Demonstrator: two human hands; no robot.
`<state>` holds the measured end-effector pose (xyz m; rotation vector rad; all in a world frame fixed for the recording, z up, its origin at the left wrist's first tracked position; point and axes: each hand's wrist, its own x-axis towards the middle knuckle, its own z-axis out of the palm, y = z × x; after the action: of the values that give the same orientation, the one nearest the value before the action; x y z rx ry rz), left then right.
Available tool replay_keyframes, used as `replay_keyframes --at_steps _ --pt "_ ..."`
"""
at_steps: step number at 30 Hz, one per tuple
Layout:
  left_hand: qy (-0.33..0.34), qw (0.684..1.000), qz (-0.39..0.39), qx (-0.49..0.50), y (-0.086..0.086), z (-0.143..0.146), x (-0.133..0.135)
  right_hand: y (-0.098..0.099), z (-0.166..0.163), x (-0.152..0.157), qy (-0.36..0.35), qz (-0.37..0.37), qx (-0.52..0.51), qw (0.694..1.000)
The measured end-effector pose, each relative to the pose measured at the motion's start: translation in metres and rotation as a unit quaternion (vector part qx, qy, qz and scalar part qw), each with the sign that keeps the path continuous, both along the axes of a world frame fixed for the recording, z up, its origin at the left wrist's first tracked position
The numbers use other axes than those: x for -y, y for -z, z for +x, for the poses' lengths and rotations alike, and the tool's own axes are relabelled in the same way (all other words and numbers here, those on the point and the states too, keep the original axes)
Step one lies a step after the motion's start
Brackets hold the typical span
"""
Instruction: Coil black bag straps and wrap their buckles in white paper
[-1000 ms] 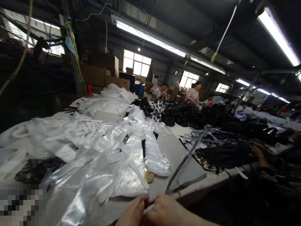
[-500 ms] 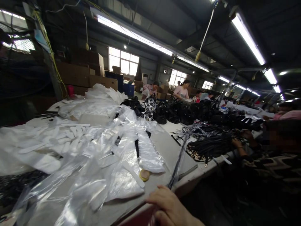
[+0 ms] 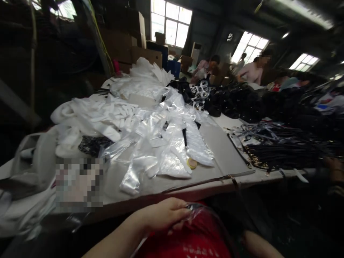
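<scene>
My left hand (image 3: 169, 215) reaches in from the bottom left, low in front of the table edge. Its fingers are closed on a clear plastic sleeve (image 3: 200, 208), which lies over the red printed cloth of my clothing (image 3: 196, 236). What the sleeve contains is hard to make out. At the bottom right, a blurred part of my right hand or forearm (image 3: 258, 245) shows; its fingers are hidden in shadow. Beyond my left hand, flat clear plastic sleeves (image 3: 139, 165) are spread over the table (image 3: 118, 190). A small yellow-rimmed round item (image 3: 191, 163) lies beside them.
White strips (image 3: 107, 114) are piled at the left, near a dark bundle (image 3: 94, 145). Black straps with gold-coloured ends (image 3: 285, 156) lie at the right, with black goods (image 3: 242, 100) behind. A co-worker's hand (image 3: 334, 166) is at the right edge. People work beyond the table.
The view has turned left and down. My left hand has come into view holding the plastic. My right hand, earlier on a plastic-wrapped dark strap at the table edge, has moved lower right; the strap left the table.
</scene>
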<state>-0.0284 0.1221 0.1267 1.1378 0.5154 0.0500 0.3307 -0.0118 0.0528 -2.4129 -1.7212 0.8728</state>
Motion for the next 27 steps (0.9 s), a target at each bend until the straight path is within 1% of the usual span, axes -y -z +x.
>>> replay_keyframes --at_steps 2,4,5,6,8,9,10,12,13,15,16,18,20,23,25,27 --pt "0.051 0.998 0.028 -0.014 0.011 0.012 0.006 -0.005 -0.011 -0.015 -0.021 -0.006 -0.039 0.999" --pt "0.086 0.996 0.031 -0.007 0.022 0.023 0.013 -0.015 -0.036 -0.031 -0.06 0.026 -0.117 0.991" --pt "0.093 0.995 0.026 0.003 0.027 0.027 0.016 -0.022 -0.052 -0.037 -0.089 0.047 -0.186 0.977" --pt "0.094 0.995 0.022 0.015 0.032 0.031 0.018 -0.03 -0.069 -0.042 -0.115 0.039 -0.257 0.959" --pt "0.11 0.993 0.006 0.042 0.04 0.035 0.019 -0.043 -0.098 -0.049 -0.169 -0.034 -0.357 0.918" --pt "0.132 0.99 -0.007 0.057 0.043 0.034 0.017 -0.048 -0.107 -0.05 -0.187 -0.069 -0.373 0.906" --pt "0.158 0.985 -0.023 0.07 0.047 0.03 0.014 -0.052 -0.11 -0.052 -0.196 -0.088 -0.372 0.903" --pt "0.194 0.976 -0.056 0.08 0.053 0.016 0.004 -0.057 -0.102 -0.057 -0.186 -0.083 -0.344 0.917" --pt "0.186 0.977 -0.067 0.073 0.055 0.006 0.0 -0.059 -0.092 -0.06 -0.172 -0.075 -0.328 0.926" --pt "0.142 0.985 -0.083 0.053 0.058 -0.014 -0.009 -0.062 -0.069 -0.067 -0.15 -0.076 -0.306 0.937" --pt "0.12 0.988 -0.087 0.045 0.059 -0.023 -0.012 -0.064 -0.058 -0.07 -0.141 -0.082 -0.295 0.941" --pt "0.102 0.991 -0.081 0.035 0.057 -0.036 -0.015 -0.065 -0.041 -0.074 -0.127 -0.088 -0.274 0.949" --pt "0.099 0.993 -0.06 0.03 0.055 -0.041 -0.017 -0.065 -0.035 -0.076 -0.12 -0.09 -0.256 0.955" --pt "0.077 0.996 -0.029 0.034 0.053 -0.037 -0.016 -0.062 -0.038 -0.077 -0.13 -0.091 -0.245 0.956" --pt "0.066 0.997 -0.03 0.038 0.053 -0.032 -0.014 -0.059 -0.042 -0.078 -0.137 -0.089 -0.246 0.955" --pt "0.051 0.996 -0.053 0.042 0.054 -0.029 -0.012 -0.058 -0.044 -0.078 -0.134 -0.083 -0.247 0.956"
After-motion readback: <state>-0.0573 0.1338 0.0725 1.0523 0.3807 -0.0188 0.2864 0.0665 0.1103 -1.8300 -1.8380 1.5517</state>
